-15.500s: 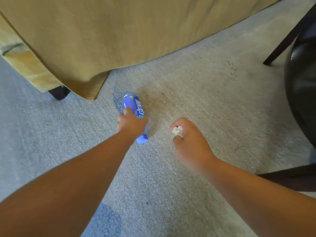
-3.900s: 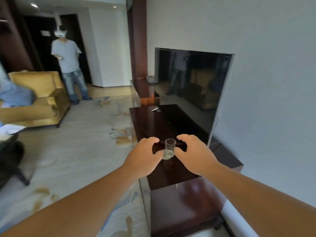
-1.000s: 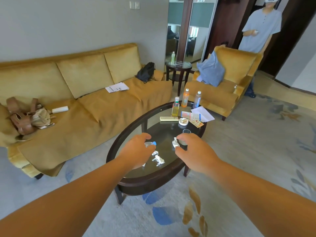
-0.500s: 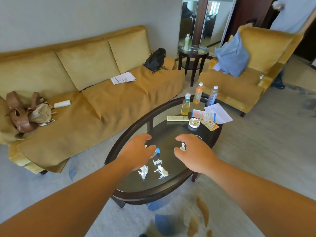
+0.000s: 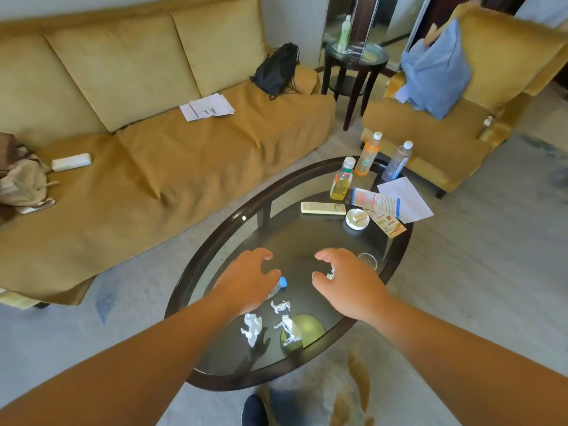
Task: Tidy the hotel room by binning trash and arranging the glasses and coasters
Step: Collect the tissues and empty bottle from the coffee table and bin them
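Head view showed the trash held over the near half of the coffee table (image 5: 230, 384). The left hand (image 5: 247, 282) was curled round a blue-capped bottle (image 5: 282, 282), of which only the cap end was visible. The right hand (image 5: 349, 285) kept one paper scrap (image 5: 330, 274) tucked under its curled fingers, with thumb and forefinger spread. The hands were apart, with bare glass between them. Both items were probably being carried for binning, though no bin could be identified. One glass (image 5: 367, 261) stood upright on the table just right of the right hand, untouched, and no coaster could be made out. Three loose wads (image 5: 252, 329) lay nearer, between the forearms, probably the next pickup. At the far end stood three upright bottles (image 5: 341, 182), one remote (image 5: 322, 208), one white dish (image 5: 356, 219), two leaflets (image 5: 376, 202) and one sheet (image 5: 405, 199), grouped well apart from the trash.
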`<state>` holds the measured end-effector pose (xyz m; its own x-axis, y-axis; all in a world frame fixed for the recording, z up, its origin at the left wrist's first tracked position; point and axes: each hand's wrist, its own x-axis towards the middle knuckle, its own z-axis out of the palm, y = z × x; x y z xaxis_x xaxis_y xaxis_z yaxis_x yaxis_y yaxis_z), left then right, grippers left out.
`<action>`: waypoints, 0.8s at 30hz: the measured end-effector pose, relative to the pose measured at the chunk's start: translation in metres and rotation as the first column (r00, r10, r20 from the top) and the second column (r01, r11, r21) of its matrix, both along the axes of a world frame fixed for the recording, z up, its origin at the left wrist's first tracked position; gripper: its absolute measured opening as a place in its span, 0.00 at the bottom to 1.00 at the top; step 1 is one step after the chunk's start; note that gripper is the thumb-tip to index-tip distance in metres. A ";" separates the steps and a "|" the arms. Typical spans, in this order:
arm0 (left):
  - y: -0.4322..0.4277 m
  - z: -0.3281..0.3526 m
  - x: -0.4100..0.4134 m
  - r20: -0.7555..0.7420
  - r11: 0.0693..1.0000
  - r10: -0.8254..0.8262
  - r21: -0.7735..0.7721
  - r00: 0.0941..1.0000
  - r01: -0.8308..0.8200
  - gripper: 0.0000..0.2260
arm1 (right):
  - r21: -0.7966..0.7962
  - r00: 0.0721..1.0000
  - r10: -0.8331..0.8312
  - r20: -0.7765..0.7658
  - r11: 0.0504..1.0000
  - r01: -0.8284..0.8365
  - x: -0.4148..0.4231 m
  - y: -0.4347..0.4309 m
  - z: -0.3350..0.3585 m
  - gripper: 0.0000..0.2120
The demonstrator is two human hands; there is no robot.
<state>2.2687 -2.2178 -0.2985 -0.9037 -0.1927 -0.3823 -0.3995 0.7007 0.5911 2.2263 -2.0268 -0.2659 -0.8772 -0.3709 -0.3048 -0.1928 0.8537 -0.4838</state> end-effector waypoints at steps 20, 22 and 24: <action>0.057 -0.154 -0.050 0.206 0.987 0.119 0.084 0.971 -0.138 0.20 | 0.092 0.973 0.078 0.216 0.991 -0.100 -0.097 0.037 -0.177 0.24; 0.064 -0.170 -0.051 0.216 0.981 0.139 0.102 0.966 -0.164 0.19 | 0.106 0.973 0.091 0.212 0.988 -0.116 -0.103 0.044 -0.199 0.24; 0.070 -0.186 -0.052 0.218 0.975 0.160 0.118 0.963 -0.188 0.19 | 0.127 0.975 0.099 0.199 0.984 -0.125 -0.110 0.050 -0.220 0.24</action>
<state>2.2165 -2.1477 -0.4842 -0.7598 -0.2731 -0.5901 -0.6311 0.5279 0.5683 2.1165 -1.9772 -0.4862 -0.7529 -0.4063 -0.5177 -0.2064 0.8927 -0.4005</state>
